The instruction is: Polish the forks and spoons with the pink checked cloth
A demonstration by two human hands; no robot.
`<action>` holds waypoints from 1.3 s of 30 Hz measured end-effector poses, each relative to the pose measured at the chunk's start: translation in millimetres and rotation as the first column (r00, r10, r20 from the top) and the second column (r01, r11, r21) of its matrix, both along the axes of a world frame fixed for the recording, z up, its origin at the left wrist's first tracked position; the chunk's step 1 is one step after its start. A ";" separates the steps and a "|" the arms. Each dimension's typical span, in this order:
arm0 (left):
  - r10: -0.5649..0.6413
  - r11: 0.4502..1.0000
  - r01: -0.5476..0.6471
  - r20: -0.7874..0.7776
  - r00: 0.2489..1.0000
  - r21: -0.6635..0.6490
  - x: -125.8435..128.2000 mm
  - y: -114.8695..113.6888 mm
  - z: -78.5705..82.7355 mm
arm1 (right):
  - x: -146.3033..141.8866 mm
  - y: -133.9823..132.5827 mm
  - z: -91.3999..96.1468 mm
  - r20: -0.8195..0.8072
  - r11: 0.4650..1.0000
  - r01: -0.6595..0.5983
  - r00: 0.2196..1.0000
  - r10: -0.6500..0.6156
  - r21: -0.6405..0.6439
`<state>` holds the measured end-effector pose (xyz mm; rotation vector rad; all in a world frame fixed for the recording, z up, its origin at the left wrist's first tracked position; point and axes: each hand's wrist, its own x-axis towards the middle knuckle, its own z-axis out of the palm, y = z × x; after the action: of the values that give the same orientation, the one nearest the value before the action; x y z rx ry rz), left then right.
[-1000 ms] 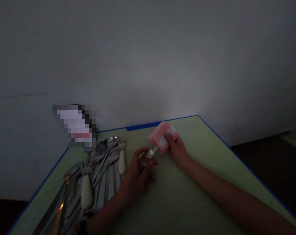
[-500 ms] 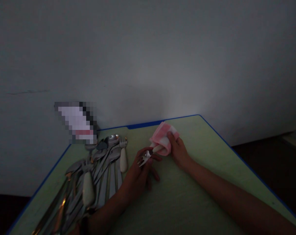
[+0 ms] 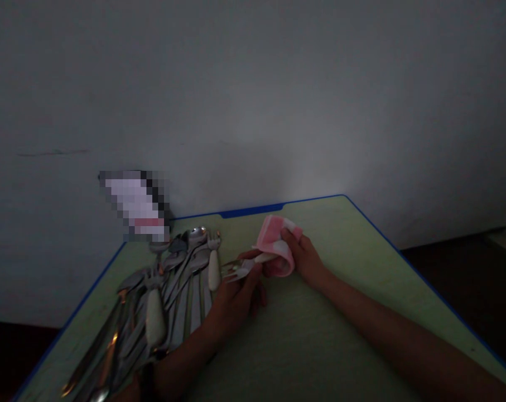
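My left hand (image 3: 236,296) grips a short fork (image 3: 241,271) near its neck, tines pointing left. The fork's pale handle runs into the fold of a pink and white cloth (image 3: 273,237), which hides its far end. My right hand (image 3: 300,254) is closed on the right side of that cloth, thumb on top. Left of my left hand lies a spread of metal spoons and forks (image 3: 181,296). Among them are two forks with thick pale handles, one a white-handled fork (image 3: 213,271) nearest my left hand.
The pale green table (image 3: 345,335) has a blue rim and stands against a grey wall (image 3: 253,100). At the back left, a blurred-out device or panel (image 3: 138,206) leans near the wall. A dark band circles my left wrist.
The fork has turned in my left hand, so its tines now point more to the left. The cloth has opened into a looser fold around the handle. The view has shifted slightly.
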<state>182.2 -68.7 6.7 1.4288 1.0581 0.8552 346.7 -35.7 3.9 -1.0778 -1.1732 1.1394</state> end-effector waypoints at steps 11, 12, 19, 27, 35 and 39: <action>0.229 0.972 -0.233 0.112 0.967 0.026 0.3 1.6 8.4 | 2.1 3.7 -8.6 -0.144 0.994 -0.012 0.990 -0.004 -0.112; 0.250 0.968 -0.252 0.140 0.958 -0.004 0.5 2.4 9.1 | 2.7 5.2 -8.9 -0.208 0.990 -0.009 0.978 -0.020 -0.140; 0.286 0.955 -0.252 0.260 0.922 -0.157 1.1 6.9 14.3 | 3.6 9.3 -5.5 -0.433 0.974 -0.047 0.900 -0.055 -0.223; 0.407 0.881 -0.276 0.316 0.857 -0.384 0.3 10.1 12.3 | 2.2 17.7 -8.8 -0.578 0.974 -0.013 0.806 -0.125 -0.228; 0.309 0.909 -0.203 0.259 0.915 -0.365 0.2 9.9 2.6 | 3.9 18.1 -8.3 -0.674 0.968 -0.066 0.729 -0.119 -0.243; 0.259 0.920 -0.153 0.267 0.928 -0.360 -1.6 9.0 1.7 | 5.2 19.8 -11.9 -0.676 0.960 -0.083 0.726 -0.127 -0.269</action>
<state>180.6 -59.7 8.4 0.8732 1.0640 0.9647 352.0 -15.9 -8.0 -0.7441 -0.4032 1.5441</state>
